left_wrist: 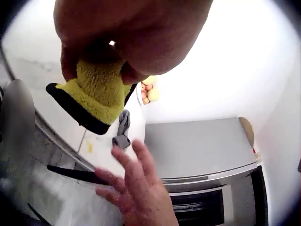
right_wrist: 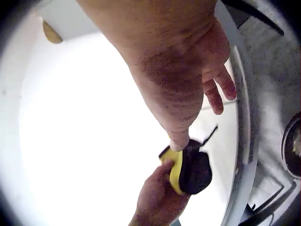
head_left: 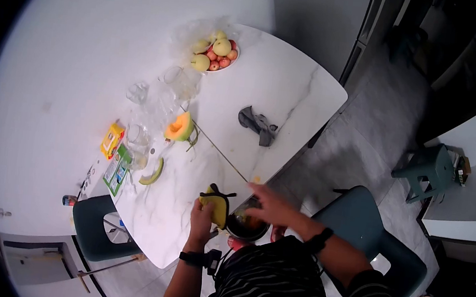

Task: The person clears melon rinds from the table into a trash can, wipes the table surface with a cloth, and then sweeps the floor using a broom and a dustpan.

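Observation:
My left hand (head_left: 201, 224) grips a folded yellow cloth (head_left: 218, 208) with black edging near the table's front edge. In the left wrist view the fuzzy yellow cloth (left_wrist: 96, 92) hangs from the fingers, bunched between them and the thumb. My right hand (head_left: 273, 206) is beside it at the table edge, fingers extended and spread, holding nothing. In the right wrist view its thumb overlaps the top of the cloth's dark side (right_wrist: 196, 170). Below both hands is a dark round bin (head_left: 241, 232) with scraps inside. A small orange smear (head_left: 256, 179) marks the table (head_left: 213, 172) near the right hand.
A cut orange melon (head_left: 180, 127) and a rind slice (head_left: 155, 173) lie on the table's left part. Farther back are a plate of pears and red fruit (head_left: 219, 59) and a grey cloth (head_left: 259, 126). Green chairs (head_left: 351, 219) stand right and left (head_left: 93, 226).

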`<state>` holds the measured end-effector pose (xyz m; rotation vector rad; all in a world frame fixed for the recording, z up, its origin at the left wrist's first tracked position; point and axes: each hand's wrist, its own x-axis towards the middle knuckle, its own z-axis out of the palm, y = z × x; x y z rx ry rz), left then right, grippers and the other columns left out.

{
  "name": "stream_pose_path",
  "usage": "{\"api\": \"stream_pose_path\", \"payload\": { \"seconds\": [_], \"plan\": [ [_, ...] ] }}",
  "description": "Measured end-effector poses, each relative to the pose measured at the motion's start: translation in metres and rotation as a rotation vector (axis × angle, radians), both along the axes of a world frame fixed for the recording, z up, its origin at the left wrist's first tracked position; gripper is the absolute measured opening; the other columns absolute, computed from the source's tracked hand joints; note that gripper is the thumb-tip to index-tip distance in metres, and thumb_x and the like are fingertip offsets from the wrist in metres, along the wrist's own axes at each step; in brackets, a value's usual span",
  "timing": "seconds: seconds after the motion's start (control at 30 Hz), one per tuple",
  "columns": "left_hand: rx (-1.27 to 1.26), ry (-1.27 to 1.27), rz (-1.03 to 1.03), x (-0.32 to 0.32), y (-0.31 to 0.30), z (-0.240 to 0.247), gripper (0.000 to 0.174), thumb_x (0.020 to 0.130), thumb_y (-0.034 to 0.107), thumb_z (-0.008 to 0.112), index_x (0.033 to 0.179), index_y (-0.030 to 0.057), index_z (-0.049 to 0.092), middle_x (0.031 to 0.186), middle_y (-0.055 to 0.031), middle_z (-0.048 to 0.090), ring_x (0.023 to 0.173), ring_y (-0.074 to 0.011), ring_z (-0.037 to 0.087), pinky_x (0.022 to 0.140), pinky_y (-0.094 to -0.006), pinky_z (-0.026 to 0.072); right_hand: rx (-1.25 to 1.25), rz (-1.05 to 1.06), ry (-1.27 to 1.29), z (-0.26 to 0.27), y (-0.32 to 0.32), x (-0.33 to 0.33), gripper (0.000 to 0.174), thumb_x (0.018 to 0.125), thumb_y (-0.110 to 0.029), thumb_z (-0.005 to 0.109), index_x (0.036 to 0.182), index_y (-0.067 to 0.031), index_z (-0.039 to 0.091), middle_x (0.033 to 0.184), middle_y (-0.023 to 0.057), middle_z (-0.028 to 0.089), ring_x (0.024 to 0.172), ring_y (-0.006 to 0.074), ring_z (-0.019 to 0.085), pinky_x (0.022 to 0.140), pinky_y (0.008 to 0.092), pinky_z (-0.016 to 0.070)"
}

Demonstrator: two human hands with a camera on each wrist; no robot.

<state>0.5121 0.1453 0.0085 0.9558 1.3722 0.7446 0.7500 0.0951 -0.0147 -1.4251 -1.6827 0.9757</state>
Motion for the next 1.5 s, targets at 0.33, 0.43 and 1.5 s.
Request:
{"api": "stream_pose_path", "payload": {
  "seconds": [0.33,0.43,1.5],
  "plan": [
    [-0.13,-0.087,-0.051,-0.016,-0.036,0.042,0.036,0.095,0.021,0.051,0.128,0.0092,0.049,0.123,-0.0024,0.053,0.104,-0.0186,0.058,0.084,-0.0326,0.0456,-0.133,0.059,0.103,0.013,0.085,-0.028,0.049,0.077,-0.023,0.067,0.12,-0.0047,0.054,0.107,0.0198,0.061,0.1,0.0357,0.06,0.088,0.0391,0.0473],
    [-0.105,-0.041,0.103,-0.061,-0.051,0.037,0.038,0.096,0.024,0.051,0.131,0.0108,0.048,0.128,-0.0016,0.051,0.104,-0.018,0.058,0.084,-0.034,0.0455,-0.015,-0.141,-0.027,-0.001,0.128,0.001,0.045,0.077,-0.02,0.067,0.118,-0.0074,0.054,0.116,0.0188,0.057,0.1,0.0369,0.06,0.086,0.0424,0.0487],
    [-0.131,0.127,0.481,-0.133,-0.137,0.027,0.053,0.091,0.041,0.056,0.135,0.0143,0.042,0.129,0.0001,0.048,0.11,-0.0232,0.052,0.091,-0.0434,0.0379,-0.203,0.115,-0.139,-0.022,0.125,-0.013,0.042,0.074,-0.034,0.069,0.111,-0.0146,0.062,0.095,0.0143,0.066,0.084,0.0287,0.066,0.074,0.0398,0.053]
  ]
}}
